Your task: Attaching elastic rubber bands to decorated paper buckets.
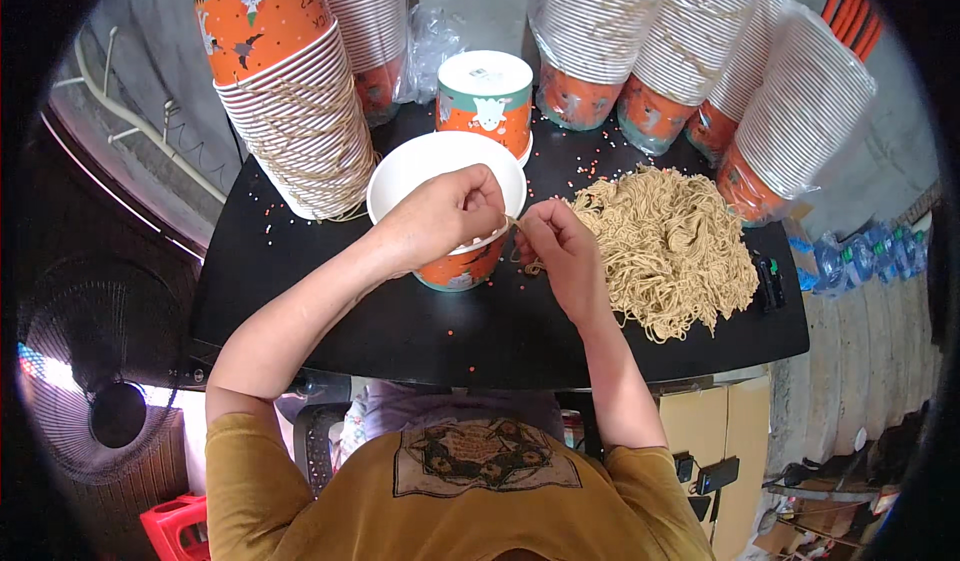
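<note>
A paper bucket [392, 183], white inside and orange with a green band outside, stands upright on the black table in front of me. My left hand [455, 211] reaches across its opening, fingers curled at the right side of the rim. Just beyond that rim, my right hand [562, 251] pinches a thin tan cord [513, 223] between thumb and fingertips. The cord spans the small gap between both hands, and a bit of it dangles below the right one. My left fingertips are partly hidden, but they close on the cord at the rim.
A big heap of tan cords [665, 251] lies to the right. At left leans a tall stack of buckets [290, 111] with cords on them. One upturned bucket [486, 81] and several plastic-wrapped stacks [800, 111] line the back. Small beads are scattered on the table [330, 301].
</note>
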A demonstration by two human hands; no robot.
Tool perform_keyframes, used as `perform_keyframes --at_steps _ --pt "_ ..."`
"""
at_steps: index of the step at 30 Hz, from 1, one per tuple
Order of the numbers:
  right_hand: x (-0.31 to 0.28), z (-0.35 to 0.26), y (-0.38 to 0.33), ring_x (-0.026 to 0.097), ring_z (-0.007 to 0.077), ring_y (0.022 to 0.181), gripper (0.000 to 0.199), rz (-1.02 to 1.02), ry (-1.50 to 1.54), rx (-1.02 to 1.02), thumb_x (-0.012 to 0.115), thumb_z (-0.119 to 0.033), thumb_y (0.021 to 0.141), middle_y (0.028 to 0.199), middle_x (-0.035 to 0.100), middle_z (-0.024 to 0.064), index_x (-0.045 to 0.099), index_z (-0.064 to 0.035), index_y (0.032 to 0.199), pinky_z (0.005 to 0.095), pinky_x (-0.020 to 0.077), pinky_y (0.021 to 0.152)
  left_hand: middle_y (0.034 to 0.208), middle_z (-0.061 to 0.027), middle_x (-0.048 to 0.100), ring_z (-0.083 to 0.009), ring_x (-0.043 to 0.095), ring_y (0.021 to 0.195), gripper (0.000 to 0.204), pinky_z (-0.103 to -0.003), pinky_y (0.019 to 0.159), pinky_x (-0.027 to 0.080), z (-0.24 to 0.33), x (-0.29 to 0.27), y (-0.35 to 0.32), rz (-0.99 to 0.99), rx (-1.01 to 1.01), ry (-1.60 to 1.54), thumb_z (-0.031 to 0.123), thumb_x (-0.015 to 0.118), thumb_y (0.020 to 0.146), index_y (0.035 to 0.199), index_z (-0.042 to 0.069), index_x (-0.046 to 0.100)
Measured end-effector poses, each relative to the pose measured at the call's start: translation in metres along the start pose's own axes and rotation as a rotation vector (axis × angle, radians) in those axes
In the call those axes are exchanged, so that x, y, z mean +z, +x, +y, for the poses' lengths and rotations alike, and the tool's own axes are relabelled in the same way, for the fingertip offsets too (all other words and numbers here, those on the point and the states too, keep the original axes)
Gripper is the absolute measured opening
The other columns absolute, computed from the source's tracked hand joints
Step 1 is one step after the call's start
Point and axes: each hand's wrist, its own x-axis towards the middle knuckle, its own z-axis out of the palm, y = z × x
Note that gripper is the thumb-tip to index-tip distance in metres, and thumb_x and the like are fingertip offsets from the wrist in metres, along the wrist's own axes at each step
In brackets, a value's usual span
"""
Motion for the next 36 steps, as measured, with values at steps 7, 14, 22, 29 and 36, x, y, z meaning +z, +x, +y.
perform_keyframes --at_steps 7,14,22,29,36 --pt "0.002 -0.005 -0.001 0.053 0.0051 0.072 0.014 0.033 0.018 -0.004 0.052 -0.015 0.100 0.079 0.058 -0.0012 0.056 -0.0019 0.095 0.0220 0.0456 0.065 0.080 0.0031 0.053 -0.0051 0.047 0.076 0.009 -0.021 0.072 0.042 -0.001 0.001 0.000 -0.034 0.012 0.002 0.008 0.059 0.090 0.097 0.002 0.059" --pt "0.001 -0.004 0.000 0.051 0.0042 0.071 0.014 0.027 0.043 -0.044 0.052 -0.015 0.100 0.079 0.058 -0.0018 0.057 -0.0023 0.097 0.0210 0.0440 0.063 0.078 0.0025 0.054 -0.0052 0.047 0.075 0.011 -0.022 0.070 0.043 0.007 0.004 -0.005 0.042 0.059 0.180 0.010 0.059 0.091 0.097 0.001 0.060" --pt "0.006 -0.013 -0.002 0.046 0.0022 0.067 0.010 0.025 -0.092 -0.054 0.060 -0.012 0.095 0.075 0.053 -0.0056 0.062 -0.0031 0.099 0.0195 0.0404 0.060 0.081 -0.0009 0.060 -0.0077 0.052 0.074 0.012 -0.025 0.070 0.045 0.002 0.006 -0.004 0.134 0.135 0.252 0.014 0.059 0.093 0.097 0.003 0.061" --pt "0.010 -0.011 0.001 0.045 0.0014 0.065 0.009 0.042 -0.186 -0.107 0.066 -0.008 0.090 0.073 0.053 -0.0058 0.062 -0.0033 0.096 0.0190 0.0387 0.056 0.080 -0.0014 0.059 -0.0086 0.053 0.071 0.013 -0.026 0.066 0.045 0.003 0.008 -0.006 0.196 0.199 0.314 0.016 0.060 0.092 0.097 0.003 0.061" --pt "0.011 -0.005 0.003 0.047 0.0031 0.063 0.008 0.065 -0.206 -0.132 0.065 -0.007 0.089 0.071 0.054 -0.0036 0.060 -0.0035 0.094 0.0203 0.0408 0.056 0.079 -0.0021 0.059 -0.0087 0.052 0.069 0.012 -0.026 0.064 0.045 0.002 0.008 -0.007 0.205 0.222 0.313 0.014 0.059 0.092 0.094 0.003 0.059"
